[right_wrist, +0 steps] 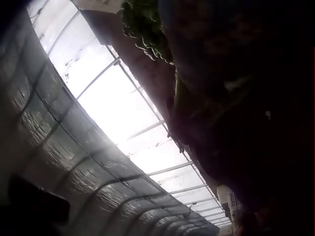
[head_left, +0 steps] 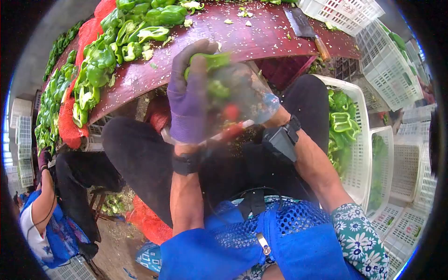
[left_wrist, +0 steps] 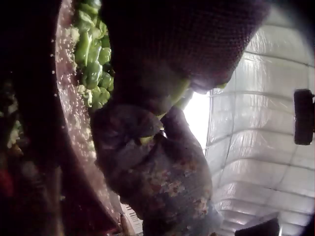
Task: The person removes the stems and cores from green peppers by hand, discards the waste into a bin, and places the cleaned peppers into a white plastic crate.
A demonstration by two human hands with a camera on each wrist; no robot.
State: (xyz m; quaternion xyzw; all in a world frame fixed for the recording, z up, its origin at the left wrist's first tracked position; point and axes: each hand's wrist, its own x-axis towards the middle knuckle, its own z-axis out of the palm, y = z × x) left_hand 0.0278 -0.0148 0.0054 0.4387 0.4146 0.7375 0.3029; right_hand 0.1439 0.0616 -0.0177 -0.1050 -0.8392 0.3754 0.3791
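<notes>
In the head view my left hand [head_left: 189, 95], in a purple glove, grips a green pepper [head_left: 212, 60] between curled fingers and thumb. Close on its right is my right hand [head_left: 254, 93], in a patterned glove and blurred. The left wrist view shows both gloved hands meeting around the pepper [left_wrist: 174, 96], the left hand [left_wrist: 187, 44] above and the right hand [left_wrist: 167, 182] below. How the right fingers lie on the pepper is partly hidden. The right wrist view is very dark, with a bit of green [right_wrist: 182, 93] beside the glove.
Halved peppers [head_left: 100, 65] lie on the red table [head_left: 224, 32], scattered with seeds. A cleaver [head_left: 299, 22] rests near its right edge. At my right stands a white basket [head_left: 361, 140] of peppers; more crates [head_left: 389, 60] stand beyond. Another person [head_left: 44, 210] sits at the left.
</notes>
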